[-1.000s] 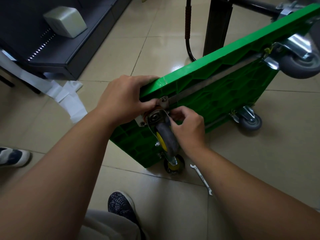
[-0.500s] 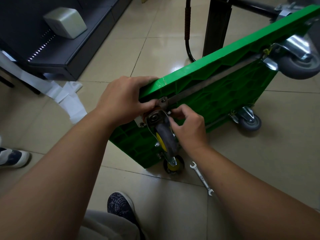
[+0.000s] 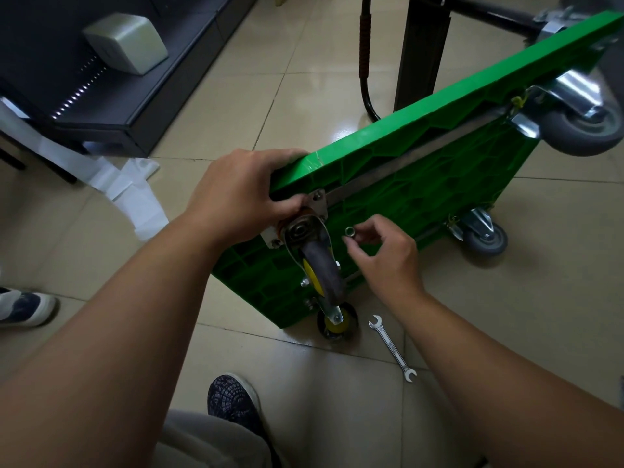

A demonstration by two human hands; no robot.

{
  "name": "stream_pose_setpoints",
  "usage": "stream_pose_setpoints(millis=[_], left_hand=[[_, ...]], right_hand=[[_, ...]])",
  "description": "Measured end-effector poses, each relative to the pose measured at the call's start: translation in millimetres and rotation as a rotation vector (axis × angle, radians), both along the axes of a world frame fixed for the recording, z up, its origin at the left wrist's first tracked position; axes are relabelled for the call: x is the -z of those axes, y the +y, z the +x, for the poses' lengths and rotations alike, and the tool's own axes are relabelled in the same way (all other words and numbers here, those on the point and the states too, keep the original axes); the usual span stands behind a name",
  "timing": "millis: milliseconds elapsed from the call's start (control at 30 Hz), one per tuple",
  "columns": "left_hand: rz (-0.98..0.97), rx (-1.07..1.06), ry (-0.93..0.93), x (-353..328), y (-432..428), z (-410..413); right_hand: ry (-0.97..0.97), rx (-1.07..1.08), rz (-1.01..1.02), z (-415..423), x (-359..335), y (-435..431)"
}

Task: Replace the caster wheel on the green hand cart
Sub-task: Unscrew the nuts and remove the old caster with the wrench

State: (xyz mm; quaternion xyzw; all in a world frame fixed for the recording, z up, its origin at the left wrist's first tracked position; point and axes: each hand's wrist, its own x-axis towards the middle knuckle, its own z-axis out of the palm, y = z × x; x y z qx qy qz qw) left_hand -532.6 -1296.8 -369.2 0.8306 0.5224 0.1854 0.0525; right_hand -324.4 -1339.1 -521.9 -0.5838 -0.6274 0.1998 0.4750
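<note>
Green cart tipped on its edge, frame centre. Left hand grips the cart's top edge, thumb on the caster wheel mounting plate. Right hand pinches a small nut just right of the caster. Wrench on the floor, lower centre.

Bare arms, patterned shoe, grey trousers

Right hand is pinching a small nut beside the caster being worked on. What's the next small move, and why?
Probably set the nut down on the floor near the wrench. The right hand has come away from the caster plate with it pinched, so it looks freshly unscrewed, and the left hand grips the green cart at that plate. That frees it for the remaining bolts.
</note>
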Motion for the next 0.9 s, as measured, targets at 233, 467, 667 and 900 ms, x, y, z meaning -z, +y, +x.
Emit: stream_pose_setpoints(millis=[233,467,667,900], left_hand=[[-0.019,-0.006,-0.01,1,-2,2],[-0.064,-0.019,-0.004,-2,-4,3],[-0.095,-0.029,-0.008,-3,-4,5],[-0.119,-0.042,-0.016,-6,-6,6]], right_hand=[[-0.073,0.094,-0.334,36,73,-17],[-0.118,0.26,-0.733,81,143,-53],[-0.15,0.297,-0.928,81,185,-78],[-0.139,0.438,-1.096,79,207,-75]])
